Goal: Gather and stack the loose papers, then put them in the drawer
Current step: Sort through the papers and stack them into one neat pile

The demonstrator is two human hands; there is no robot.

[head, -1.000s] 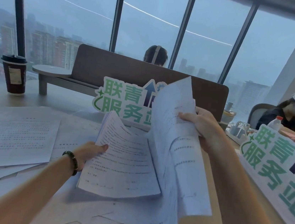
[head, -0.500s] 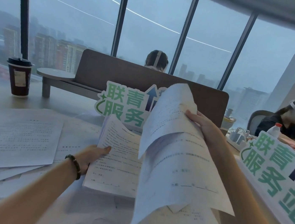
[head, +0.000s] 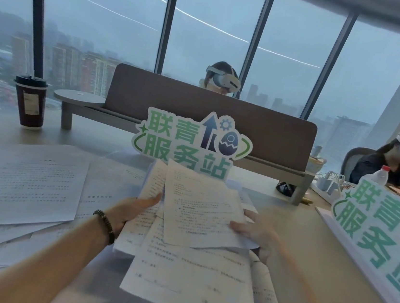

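Landmark: white die-cut standing sign with green Chinese lettering [head: 189, 145], reading 联青服务站, with a dark arrow, a gear and a cracked egg
Held sheets: fanned bunch of white printed paper sheets [head: 196, 216] just in front of the sign, raised over the beige desk top [head: 292, 228]; its print is too small to read; several sheets overlap askew, the number unclear
Left hand: left hand [head: 133, 210], with a dark bead bracelet [head: 105, 225] at the wrist, pinches the bunch's left edge, thumb on top
Right hand: right hand [head: 254, 231] is blurred; it holds the bunch's right edge, thumb on top
Loose sheets: more white printed pages [head: 21, 184] lie spread flat on the desk left of the sign; too overlapped to count
Second sign: one more sign with the same green lettering [head: 375, 230] stands right of the landmark, cut by the frame
Cup: one dark red paper cup with black lid [head: 29, 102] far left of the sign; label unreadable
Bottle: one clear plastic bottle with red cap [head: 380, 174] to the right
People: two, behind and to the right of the sign
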